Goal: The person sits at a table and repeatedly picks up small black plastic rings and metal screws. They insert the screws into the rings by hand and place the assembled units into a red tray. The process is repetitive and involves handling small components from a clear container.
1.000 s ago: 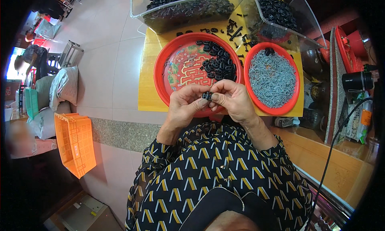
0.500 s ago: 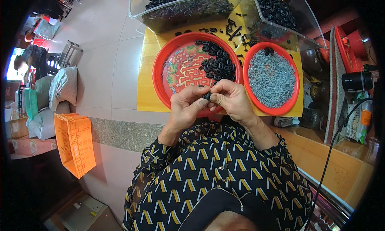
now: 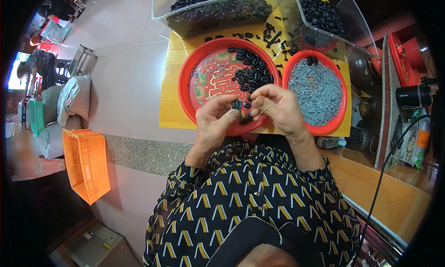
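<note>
Over the near edge of a round red tray (image 3: 182, 84), my left hand (image 3: 209, 123) pinches a small black oval plastic piece (image 3: 236, 104) between thumb and fingers. My right hand (image 3: 283, 113) is just to its right, a little apart, its thumb and fingertips pinched together; whatever they hold is too small to make out. Loose black oval pieces with two holes (image 3: 252, 73) lie heaped on the tray's right side, its patterned bottom showing at the left. Beside it, an oval red tray (image 3: 344, 93) holds a mass of small silvery screws (image 3: 315, 98).
Two clear plastic bins (image 3: 220, 14) (image 3: 350, 37) of black parts stand at the back of the yellow tabletop (image 3: 169, 109), with black bits scattered before them. An orange crate (image 3: 85, 165) is on the left. A black cable (image 3: 378, 188) runs down the right. People are at the far left.
My hands have drawn apart, the right one moving up and to the right. The black piece stays in my left hand and now shows more plainly.
</note>
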